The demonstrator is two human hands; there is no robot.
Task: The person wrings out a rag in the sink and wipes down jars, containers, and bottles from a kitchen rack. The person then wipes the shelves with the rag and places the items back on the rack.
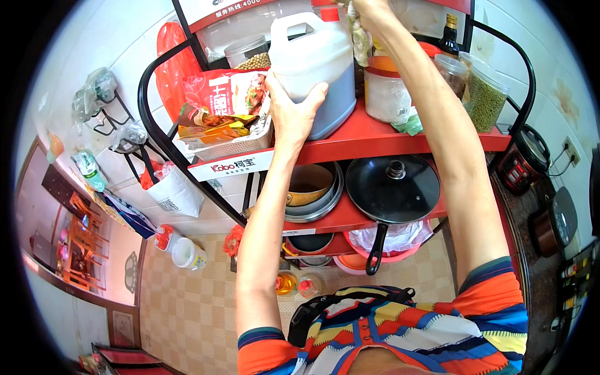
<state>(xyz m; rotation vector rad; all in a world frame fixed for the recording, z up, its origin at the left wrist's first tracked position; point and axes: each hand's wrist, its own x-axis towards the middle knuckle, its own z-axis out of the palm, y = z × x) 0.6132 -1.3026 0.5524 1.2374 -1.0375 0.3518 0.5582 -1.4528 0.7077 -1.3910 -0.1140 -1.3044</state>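
A large translucent plastic jug (323,61) with a red cap stands on the red top shelf (347,140) of a rack, dark liquid in its lower part. Around its lower left side my left hand (297,105) is spread, thumb across the front. At the upper edge of the view, my right hand (373,13) grips a crumpled, pale cloth (360,42), which hangs beside the jug's right side. The fingertips of that hand are partly cut off. Just right of the jug, under my right forearm, sits a clear jar (385,91) of white contents with an orange-red lid.
Left of the jug is a white basket (234,145) of food packets. Jars of green beans (487,101) and a dark bottle (449,37) stand at the right. A lidded frying pan (393,192) and nested pots (311,187) occupy the shelf below, the pan's handle jutting out.
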